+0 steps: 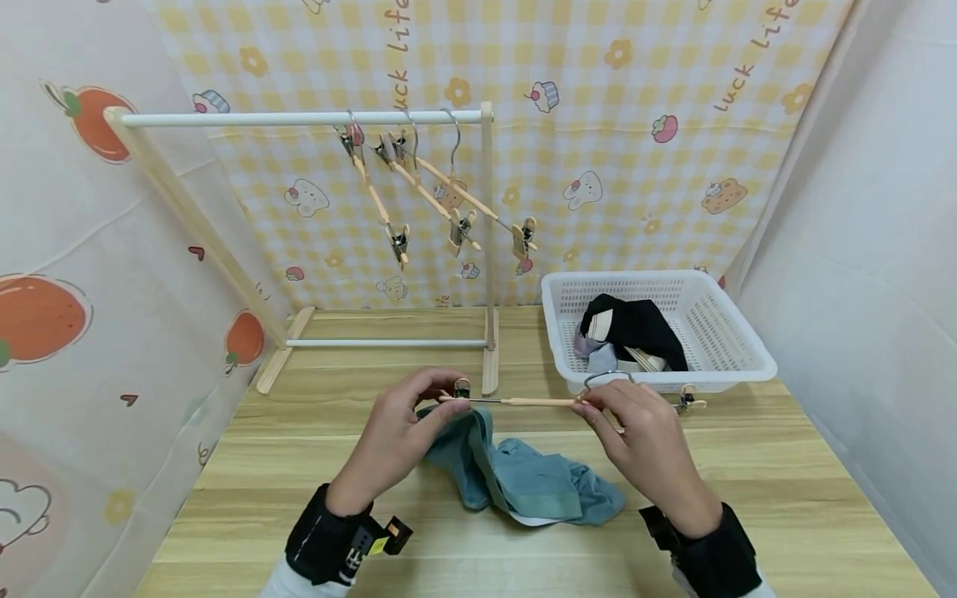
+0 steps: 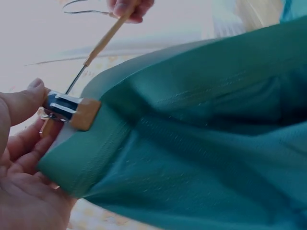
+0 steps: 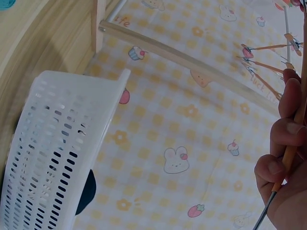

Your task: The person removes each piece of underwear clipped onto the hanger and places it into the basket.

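A clip hanger [image 1: 540, 402] with a wooden bar, metal rods and a wire hook is held level over the table. My left hand [image 1: 392, 432] pinches the clip [image 2: 86, 114] at its left end, thumb on the clip's handle. That clip bites the waistband corner of a teal cloth garment [image 1: 534, 477], which looks like underpants or shorts. The garment hangs from there, its lower part lying crumpled on the table. Around the middle of the bar, near the hook, the fingers of my right hand [image 1: 646, 428] grip. The right-end clip [image 1: 689, 397] has no cloth in it.
A rack [image 1: 299, 120] with a white rail and wooden posts stands at the back left, with three clip hangers [image 1: 429, 195] on its right part. Behind my right hand a white basket [image 1: 733, 340] contains black, grey and white clothes [image 1: 643, 324]. Patterned curtains enclose the table.
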Motion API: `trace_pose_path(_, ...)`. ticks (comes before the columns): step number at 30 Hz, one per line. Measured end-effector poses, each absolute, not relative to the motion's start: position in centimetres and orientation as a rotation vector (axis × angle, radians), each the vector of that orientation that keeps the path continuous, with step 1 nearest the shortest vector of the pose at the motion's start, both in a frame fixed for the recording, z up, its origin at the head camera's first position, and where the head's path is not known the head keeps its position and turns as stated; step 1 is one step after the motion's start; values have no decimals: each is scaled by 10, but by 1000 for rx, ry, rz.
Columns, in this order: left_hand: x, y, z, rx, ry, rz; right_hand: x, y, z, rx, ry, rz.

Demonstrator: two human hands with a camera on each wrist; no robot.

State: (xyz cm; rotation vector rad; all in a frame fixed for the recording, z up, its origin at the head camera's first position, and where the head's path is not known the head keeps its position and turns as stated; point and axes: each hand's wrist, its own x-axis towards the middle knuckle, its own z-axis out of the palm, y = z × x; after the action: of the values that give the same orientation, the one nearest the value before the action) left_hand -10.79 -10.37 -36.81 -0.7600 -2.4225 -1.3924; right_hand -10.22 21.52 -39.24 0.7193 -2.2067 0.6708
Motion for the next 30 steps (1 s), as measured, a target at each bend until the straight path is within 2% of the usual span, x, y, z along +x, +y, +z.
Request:
trace_pose_path(20,-109,-96,-370,-917,-1997,-1461,-102,211,-385,766,-2165,732)
trace_pose_path(30,-109,-98,-373,-914,-2013,-1531,-101,212,-383,755,-2174,724)
